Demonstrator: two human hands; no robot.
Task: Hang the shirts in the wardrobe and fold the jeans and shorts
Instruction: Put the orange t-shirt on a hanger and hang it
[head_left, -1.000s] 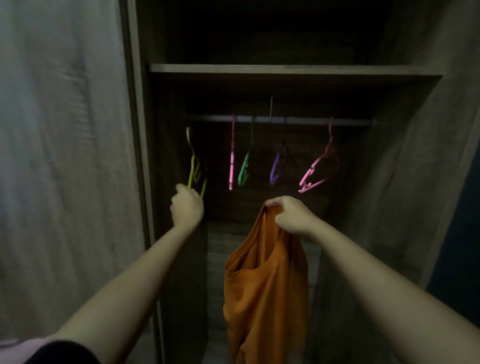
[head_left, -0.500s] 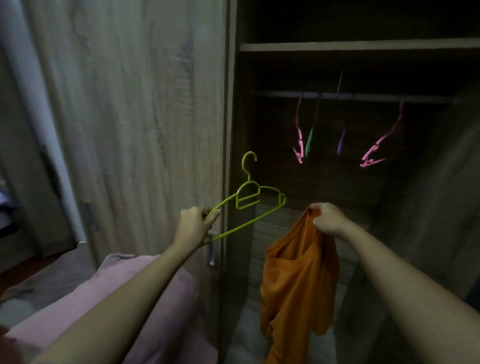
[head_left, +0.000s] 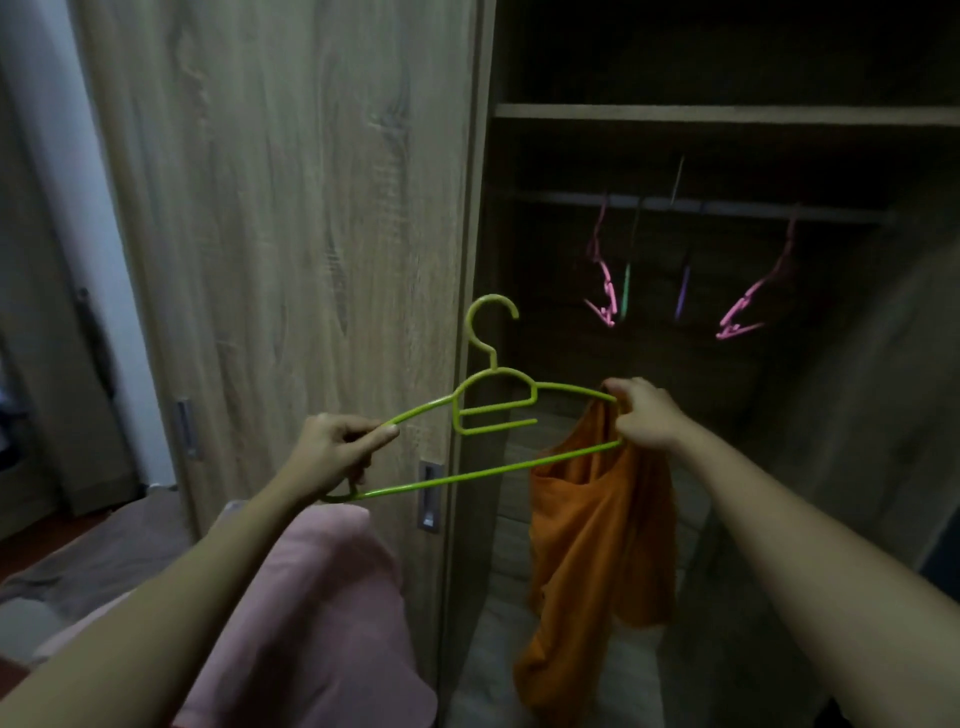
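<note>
Left hand (head_left: 332, 454) pinching green hanger's (head_left: 496, 410) left end, right hand (head_left: 641, 413) gripping orange shirt (head_left: 597, 561), apparently also hanger's right end.

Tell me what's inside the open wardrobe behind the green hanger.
Four empty hangers on the rail, below a shelf. The orange shirt in the right hand hides the lower interior.

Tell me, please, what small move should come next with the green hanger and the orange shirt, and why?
Probably slide the right end of the green plastic hanger into the neck of the orange shirt. The left hand holds the hanger's left end, and the right hand pinches the shirt's top against the other end; the shirt is not yet on it.
</note>
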